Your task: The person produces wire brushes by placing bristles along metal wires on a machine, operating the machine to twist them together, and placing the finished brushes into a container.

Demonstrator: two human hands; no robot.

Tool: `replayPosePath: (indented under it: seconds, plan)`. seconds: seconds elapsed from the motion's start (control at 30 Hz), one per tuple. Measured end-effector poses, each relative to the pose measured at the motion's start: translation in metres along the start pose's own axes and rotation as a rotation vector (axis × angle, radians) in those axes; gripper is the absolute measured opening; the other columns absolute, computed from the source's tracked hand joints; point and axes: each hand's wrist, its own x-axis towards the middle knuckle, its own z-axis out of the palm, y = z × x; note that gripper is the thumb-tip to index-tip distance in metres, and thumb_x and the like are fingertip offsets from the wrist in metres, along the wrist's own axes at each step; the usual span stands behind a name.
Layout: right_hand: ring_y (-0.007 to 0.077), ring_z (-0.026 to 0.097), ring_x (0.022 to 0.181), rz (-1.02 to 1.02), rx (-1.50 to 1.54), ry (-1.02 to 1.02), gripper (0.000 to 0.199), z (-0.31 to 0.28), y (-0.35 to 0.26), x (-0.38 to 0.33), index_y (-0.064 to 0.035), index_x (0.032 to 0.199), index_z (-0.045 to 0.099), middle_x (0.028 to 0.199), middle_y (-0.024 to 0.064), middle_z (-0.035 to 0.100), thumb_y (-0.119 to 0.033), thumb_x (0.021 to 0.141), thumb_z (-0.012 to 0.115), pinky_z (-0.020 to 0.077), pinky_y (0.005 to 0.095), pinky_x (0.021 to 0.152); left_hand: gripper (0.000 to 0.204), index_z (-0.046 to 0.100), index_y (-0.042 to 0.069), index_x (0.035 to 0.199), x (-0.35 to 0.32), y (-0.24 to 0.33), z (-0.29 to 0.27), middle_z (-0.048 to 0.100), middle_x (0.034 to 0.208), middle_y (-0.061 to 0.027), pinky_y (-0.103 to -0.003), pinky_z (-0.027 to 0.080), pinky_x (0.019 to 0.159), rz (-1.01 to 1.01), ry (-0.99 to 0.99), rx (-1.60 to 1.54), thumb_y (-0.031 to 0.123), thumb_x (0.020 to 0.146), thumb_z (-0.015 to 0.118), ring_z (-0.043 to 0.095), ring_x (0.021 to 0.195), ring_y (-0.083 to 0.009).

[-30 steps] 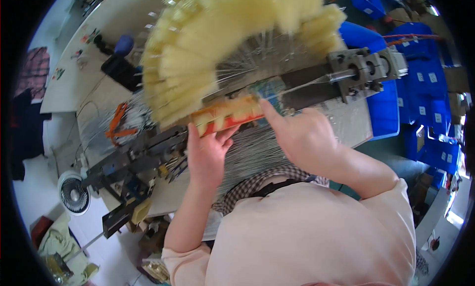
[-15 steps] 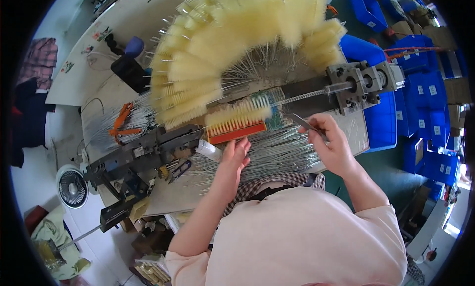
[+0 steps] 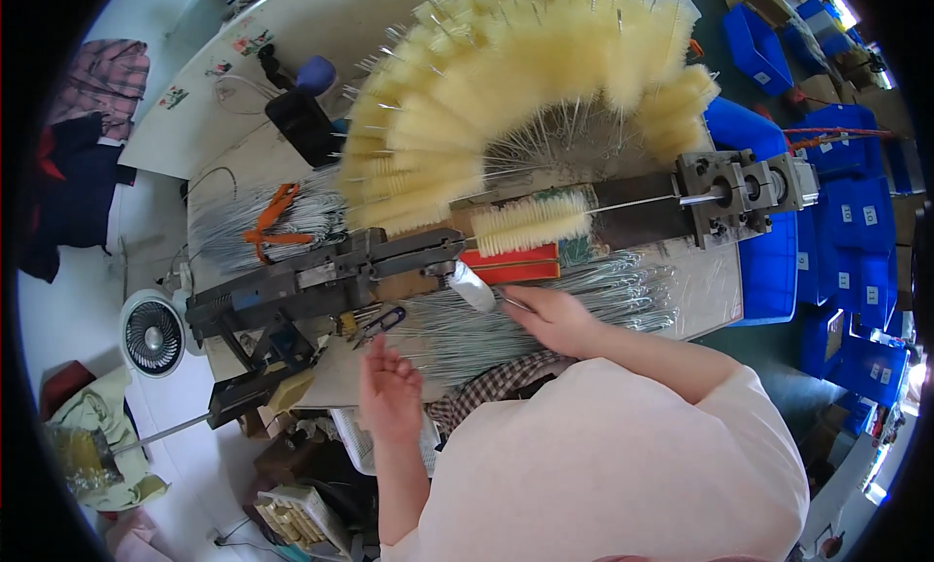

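A yellow-bristled wire brush [image 3: 530, 221] lies across the bench machine, between its dark clamp [image 3: 418, 255] and the metal chuck [image 3: 720, 194]. Beneath the brush is a red tray [image 3: 511, 263]. My right hand [image 3: 555, 321] is closed on a thin metal tool [image 3: 516, 300], whose tip comes close to the white-wrapped lever handle [image 3: 472, 287] at the clamp. Whether they touch I cannot tell. Near the table's front edge my left hand [image 3: 392, 392] is raised, holding nothing, its fingers loosely curled and apart. A bundle of thin metal wires [image 3: 574, 304] lies under and beside my right hand.
A large arc of finished-looking yellow brushes [image 3: 545, 56] fills the far side. Left of them are more wires [image 3: 233, 231] with an orange clamp [image 3: 275, 226]. A small hand tool [image 3: 389, 319] lies near the clamp. Blue bins [image 3: 769, 260] stand right; a fan [image 3: 156, 333] stands left.
My right hand has moved left with the metal tool to the white handle. My left hand has drawn back toward me, away from the red tray. The view has shifted slightly.
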Motion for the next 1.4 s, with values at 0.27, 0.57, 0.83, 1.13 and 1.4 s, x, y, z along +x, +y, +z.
replayPosePath:
  seconds: [0.27,0.57,0.83,1.13,1.4]
  plan:
    - [0.0165,0.056,0.083,-0.026,0.162,0.079,0.031,-0.033,-0.013,0.003,0.0015,0.102,0.055,0.089,0.0119,0.059,-0.024,0.096,0.039,0.0451,0.0288,0.075,0.040,0.049,0.003,0.114,0.011,-0.030,0.045,0.052,0.080,-0.0022,-0.025,0.038,0.067,-0.130,-0.388,0.625,0.036,0.095,0.037,0.046,0.069,-0.0114]
    - [0.0238,0.055,0.081,-0.434,-0.974,0.330,0.035,-0.148,-0.032,-0.017,-0.0082,0.100,0.060,0.083,0.0059,0.057,-0.002,0.066,0.060,0.0418,0.0347,0.076,0.051,0.052,0.009,0.094,0.026,-0.060,0.104,0.052,0.071,0.0020,-0.025,0.033,0.058,-0.367,-0.602,0.154,0.058,0.087,0.040,0.044,0.059,-0.0076]
    - [0.0233,0.057,0.077,-0.496,-1.070,0.639,0.025,-0.148,-0.006,0.034,-0.0073,0.096,0.056,0.081,0.0053,0.056,-0.008,0.071,0.055,0.0425,0.0341,0.071,0.056,0.053,0.010,0.087,0.017,-0.024,0.088,0.044,0.065,0.0044,-0.025,0.030,0.054,-0.222,-0.650,-0.111,0.063,0.085,0.037,0.036,0.051,-0.0077]
    - [0.0273,0.056,0.086,-0.289,-0.665,0.366,0.038,-0.092,0.000,0.038,-0.0040,0.113,0.053,0.096,0.0115,0.053,-0.023,0.080,0.057,0.0433,0.0362,0.078,0.037,0.051,0.003,0.115,0.010,-0.042,0.036,0.060,0.086,-0.0024,-0.024,0.040,0.065,-0.303,-0.483,1.308,0.032,0.096,0.039,0.058,0.079,-0.0109]
    - [0.0280,0.041,0.117,-0.334,-0.973,0.437,0.052,-0.103,0.034,-0.026,-0.0069,0.117,0.052,0.128,0.0137,0.042,-0.042,0.079,0.058,0.0276,0.0463,0.100,0.036,0.044,0.003,0.121,0.023,-0.086,0.141,0.054,0.112,-0.0054,-0.029,0.043,0.081,-0.088,-0.560,0.836,0.027,0.094,0.044,0.054,0.100,-0.0151]
